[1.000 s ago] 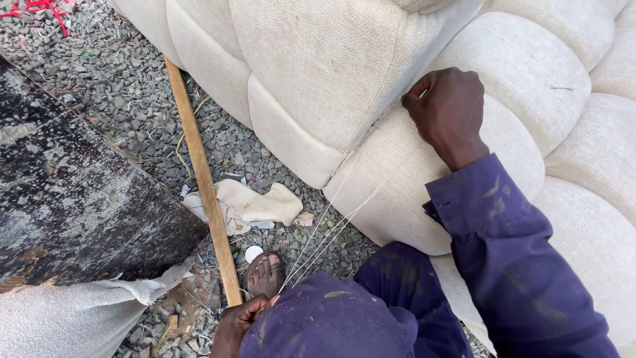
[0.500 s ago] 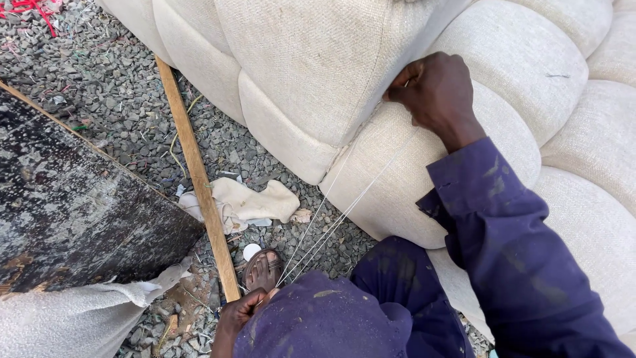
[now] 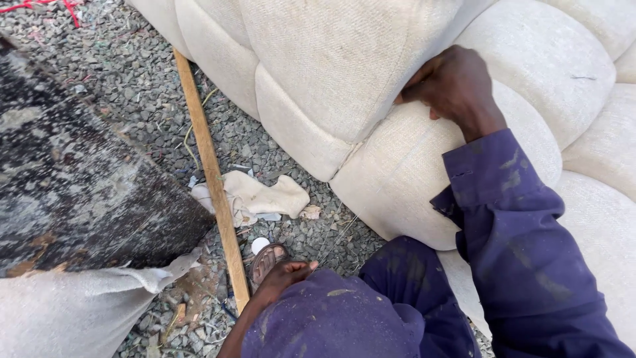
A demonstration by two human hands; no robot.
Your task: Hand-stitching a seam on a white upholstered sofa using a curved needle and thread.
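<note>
The padded cushion piece fills the upper right of the view, resting on the gravel ground, with the right hand pressed into a seam between two of its bulges. To its left a wooden strip lies on the gravel, running from the cushion's edge down toward the person — a crumpled rag lies just to its right, between strip and cushion. Left of the strip sits a dark slab on top of a filled sack, while the left hand rests low by the knee, just beside a sandal and close to the strip's near end.
</note>
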